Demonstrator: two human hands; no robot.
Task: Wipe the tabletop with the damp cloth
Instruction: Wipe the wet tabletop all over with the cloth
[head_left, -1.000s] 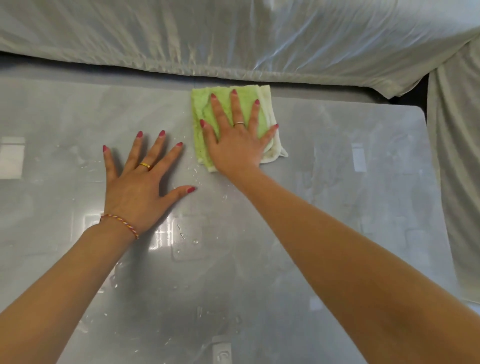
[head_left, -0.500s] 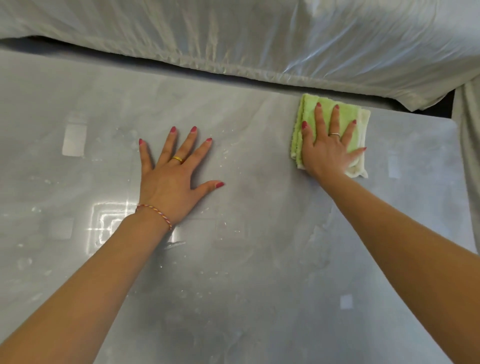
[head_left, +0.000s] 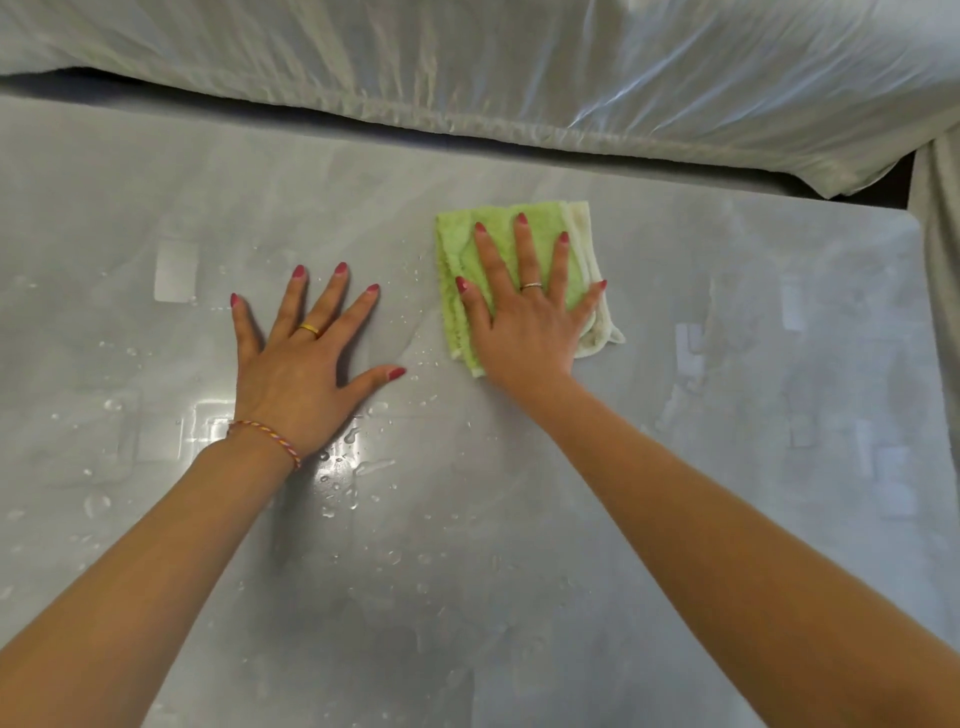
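A folded green damp cloth (head_left: 453, 248) with a cream edge lies on the glossy grey tabletop (head_left: 498, 540), toward the far edge. My right hand (head_left: 524, 332) presses flat on top of it with fingers spread, covering most of it. My left hand (head_left: 296, 374) rests flat on the bare tabletop just left of the cloth, fingers spread, holding nothing. A small gap separates its thumb from the cloth.
Water droplets (head_left: 358, 467) and wet streaks lie on the table near my left wrist and in front of the cloth. Furniture covered with a shiny plastic sheet (head_left: 467, 78) runs along the far edge. More covered furniture (head_left: 941, 270) stands beyond the right edge.
My right hand slid the cloth to the right along the far edge, then back left toward my left hand. My left hand stayed flat on the table.
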